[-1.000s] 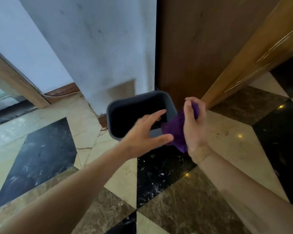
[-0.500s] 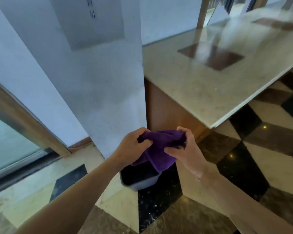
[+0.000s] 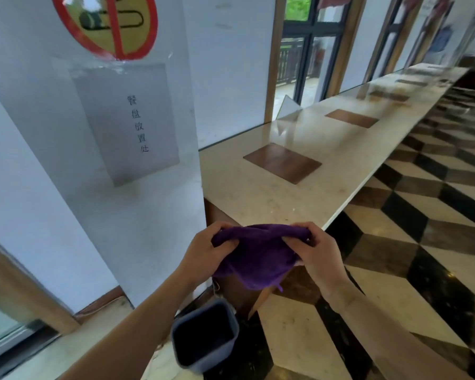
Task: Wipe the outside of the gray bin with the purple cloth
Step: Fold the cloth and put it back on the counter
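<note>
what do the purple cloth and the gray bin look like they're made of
Purple cloth: soft, matte fabric, likely microfibre or terry; it droops in folds between the left hand and right hand. Gray bin: probably moulded plastic, smooth and semi-matte, with rounded corners and thin walls.

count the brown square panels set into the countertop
4 that I can make out: the nearest panel, a second further along the countertop, then a third and fourth, blurred. More may lie beyond.
</note>
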